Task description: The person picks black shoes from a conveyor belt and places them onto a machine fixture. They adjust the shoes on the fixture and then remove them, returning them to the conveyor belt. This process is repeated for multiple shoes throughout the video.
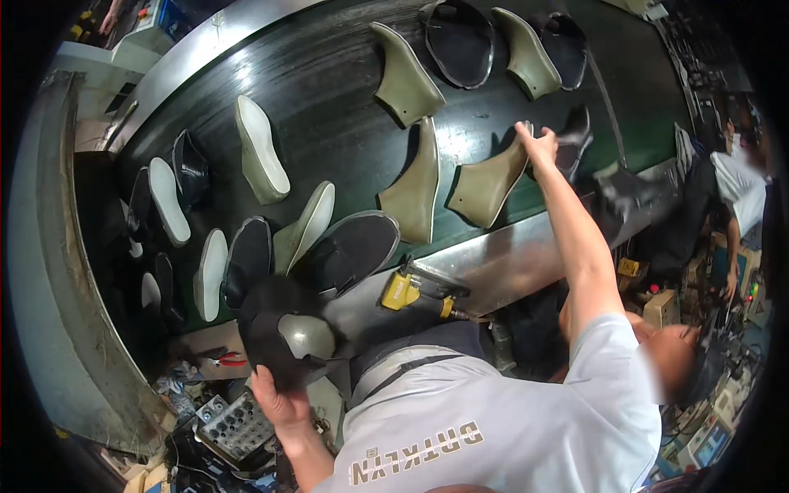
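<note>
My left hand (281,403) grips the edge of a black boot upper (271,341), dark and partly blurred, with a rounded pale olive form (306,335) showing through it. My right hand (540,148) is stretched over the belt, its fingers closed at the upper tip of an olive shoe last (486,191). A second olive last (413,185) stands just left of it. Right beside my right hand is a dark, shiny boot (574,141). Nearest the left hand's boot upper on the belt lies a wide black upper (349,246).
The dark green belt (329,74) carries several lasts and black uppers, including a pale-soled last (265,148). Along its near side runs a metal edge (518,242) with a yellow tool (400,290). Red-handled pliers (228,359) lie lower left. A co-worker (674,353) is close on my right.
</note>
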{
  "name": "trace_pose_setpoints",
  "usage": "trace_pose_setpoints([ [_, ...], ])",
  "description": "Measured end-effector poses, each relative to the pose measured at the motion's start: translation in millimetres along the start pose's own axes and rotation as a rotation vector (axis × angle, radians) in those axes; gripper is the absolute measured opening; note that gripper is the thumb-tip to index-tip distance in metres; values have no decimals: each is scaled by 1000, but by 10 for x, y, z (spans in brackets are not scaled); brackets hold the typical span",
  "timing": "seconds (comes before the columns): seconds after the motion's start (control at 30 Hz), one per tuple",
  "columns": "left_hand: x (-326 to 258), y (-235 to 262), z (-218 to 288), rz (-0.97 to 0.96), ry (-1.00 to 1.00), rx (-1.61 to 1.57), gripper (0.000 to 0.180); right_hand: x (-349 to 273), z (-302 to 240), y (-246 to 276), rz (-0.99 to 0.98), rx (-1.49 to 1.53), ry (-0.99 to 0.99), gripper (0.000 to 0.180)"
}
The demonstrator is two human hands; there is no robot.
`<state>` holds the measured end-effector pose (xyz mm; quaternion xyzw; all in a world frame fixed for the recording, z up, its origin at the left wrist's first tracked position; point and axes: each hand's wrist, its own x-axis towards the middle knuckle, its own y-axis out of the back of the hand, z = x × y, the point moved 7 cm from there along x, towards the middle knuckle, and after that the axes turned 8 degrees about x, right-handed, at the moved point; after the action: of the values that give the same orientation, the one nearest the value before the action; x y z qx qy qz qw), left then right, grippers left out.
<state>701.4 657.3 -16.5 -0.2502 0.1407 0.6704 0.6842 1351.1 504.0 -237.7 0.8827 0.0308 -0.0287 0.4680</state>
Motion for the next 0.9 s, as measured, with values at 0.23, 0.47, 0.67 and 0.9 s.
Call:
trace_pose_setpoints([
  [0.23,-285,917,237,128,9,89,40,-153,-120,-434,-503,214,-49,44],
  [0.47,-706,1119,400,24,-62,272,42,-1829,-1348,1080,-447,233,777,45],
  [0.67,-736,248,145,-611,-115,746,28,-2953,-1621,1680,-481,494,827,58],
  [0.9,-960,1274,-606,-304,162,-384,60,-3898,-1016,1328,-728,1278,114,45],
])
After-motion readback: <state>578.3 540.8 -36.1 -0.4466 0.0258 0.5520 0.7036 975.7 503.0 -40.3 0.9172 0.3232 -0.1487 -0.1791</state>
